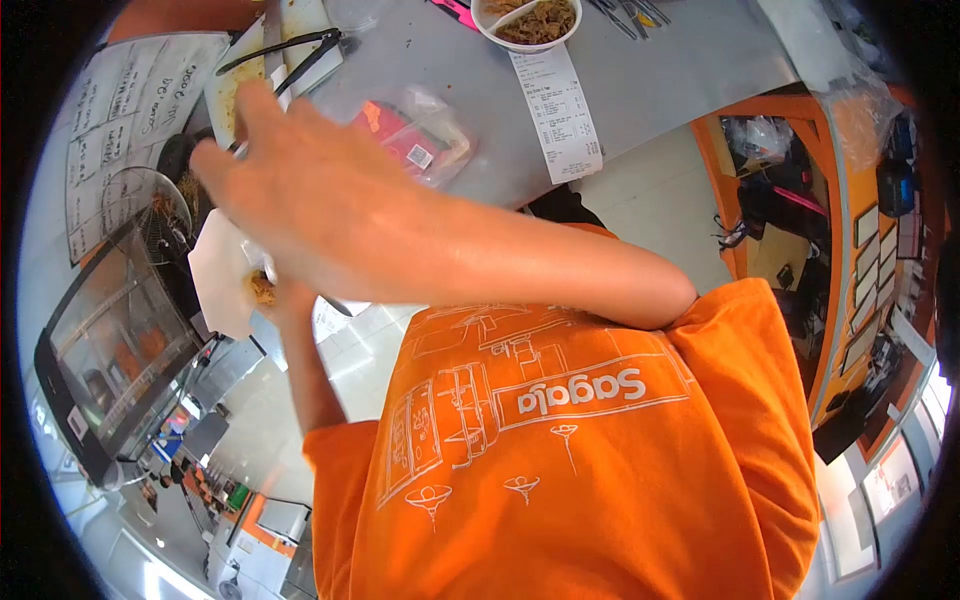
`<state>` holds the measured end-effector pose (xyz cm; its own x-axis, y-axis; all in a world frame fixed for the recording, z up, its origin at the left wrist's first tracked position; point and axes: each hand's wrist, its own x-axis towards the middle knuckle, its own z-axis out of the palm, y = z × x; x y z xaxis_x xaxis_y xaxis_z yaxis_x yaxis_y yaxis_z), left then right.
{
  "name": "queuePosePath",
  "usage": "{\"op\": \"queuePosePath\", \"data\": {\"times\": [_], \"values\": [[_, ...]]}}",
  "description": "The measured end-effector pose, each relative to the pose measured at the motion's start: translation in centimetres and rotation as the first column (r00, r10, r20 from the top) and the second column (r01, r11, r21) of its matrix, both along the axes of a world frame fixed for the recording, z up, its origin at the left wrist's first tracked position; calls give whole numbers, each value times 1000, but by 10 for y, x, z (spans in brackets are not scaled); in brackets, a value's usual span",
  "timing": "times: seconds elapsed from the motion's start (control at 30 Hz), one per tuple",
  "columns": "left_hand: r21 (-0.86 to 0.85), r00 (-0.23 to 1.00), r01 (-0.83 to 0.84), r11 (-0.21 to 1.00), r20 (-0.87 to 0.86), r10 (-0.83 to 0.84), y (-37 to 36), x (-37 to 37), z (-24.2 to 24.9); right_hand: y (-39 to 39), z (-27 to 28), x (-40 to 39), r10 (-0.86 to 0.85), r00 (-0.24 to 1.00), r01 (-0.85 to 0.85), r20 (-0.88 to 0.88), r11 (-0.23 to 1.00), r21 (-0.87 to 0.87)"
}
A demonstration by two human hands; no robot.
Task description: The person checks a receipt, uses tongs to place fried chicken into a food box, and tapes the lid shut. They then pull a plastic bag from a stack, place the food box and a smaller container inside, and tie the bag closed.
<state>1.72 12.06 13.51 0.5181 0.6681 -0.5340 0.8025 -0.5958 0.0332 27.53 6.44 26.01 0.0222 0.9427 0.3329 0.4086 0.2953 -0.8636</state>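
Observation:
My right hand [290, 170] reaches across to the left, its thumb and a forward finger spread apart. It is slightly blurred, and its other fingers are partly hidden. Just beyond its fingertips lie black tongs [295, 65], resting over pale trays [305, 22]. Below my right wrist, my left hand [292, 292] holds a white takeout box [215, 275] by its near side. Brown food [262, 288] shows inside the box, along with something whitish and shiny. My right forearm covers part of my left hand and the box.
On the metal table [440, 55] are a clear bag with a pink packet [415, 145], a printed receipt [560, 115] and a white bowl of shredded food [530, 25]. A glass display case [120, 340] stands at left below a handwritten sheet [135, 120]. Orange shelving [740, 200] is at right.

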Motion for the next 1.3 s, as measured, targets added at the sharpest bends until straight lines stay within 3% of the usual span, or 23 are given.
{"op": "queuePosePath", "data": {"times": [0.07,0.13,0.27,0.37,0.4,0.53,0.57,0.6,0.63,0.7,0.77,0.8,0.83,0.93,0.97,1.0,1.03,1.1,1.17,1.2,1.3], "values": [[-39,992,-76,996,-101,71,4,-24,24,8,7,23,65,993,-58,99,995,-77],[-31,987,-80,996,-144,75,6,-24,62,29,0,31,50,982,-59,181,997,44],[131,980,108,986,-179,-84,-34,48,172,68,-3,41,69,988,-98,136,971,219],[233,976,192,953,-146,-161,-39,30,183,64,21,57,224,959,-258,173,943,209],[386,967,254,887,-73,-245,-43,33,183,63,24,60,310,947,-319,81,936,151],[737,979,95,669,52,-197,-64,10,177,59,33,87,420,897,-410,135,907,-93],[666,905,-165,727,395,-157,-65,-6,166,55,19,100,422,903,-410,82,902,-131],[511,717,-386,768,690,-98,-67,-21,152,52,5,114,420,907,-410,29,896,-168],[292,438,-539,790,898,-33,-68,-36,137,51,-29,123,408,913,-403,6,905,-138],[139,506,-544,827,841,191,-60,-52,84,46,-49,110,367,879,-302,305,923,-239],[115,640,-443,889,735,223,-38,-71,6,48,-118,80,479,816,-355,325,858,-372],[97,702,-388,917,676,225,-27,-80,-33,45,-140,62,484,790,-404,376,873,-274],[157,693,-358,920,706,149,-10,-60,-48,47,-153,44,478,766,-449,429,876,-176],[321,637,-292,901,768,-68,10,23,-84,45,-151,8,452,747,-410,487,890,-198],[165,592,-355,920,802,84,4,38,-82,44,-153,6,407,858,-362,314,912,-193],[-109,224,-416,903,950,218,-3,59,-68,43,-158,6,335,933,-308,128,932,-192],[-384,-172,-361,850,923,344,-4,73,-56,43,-169,8,245,967,-253,-63,946,-201],[-450,-95,-222,865,893,440,-2,72,-60,36,-174,10,158,984,-145,86,980,-139],[-600,-122,-122,790,799,588,2,77,-59,33,-176,12,106,990,-96,95,991,-97],[-706,-190,-87,702,704,684,4,86,-47,32,-177,14,83,991,-75,106,994,-76],[-624,-453,193,757,628,633,5,92,-28,26,-171,25,57,986,-51,159,998,-44]]}}
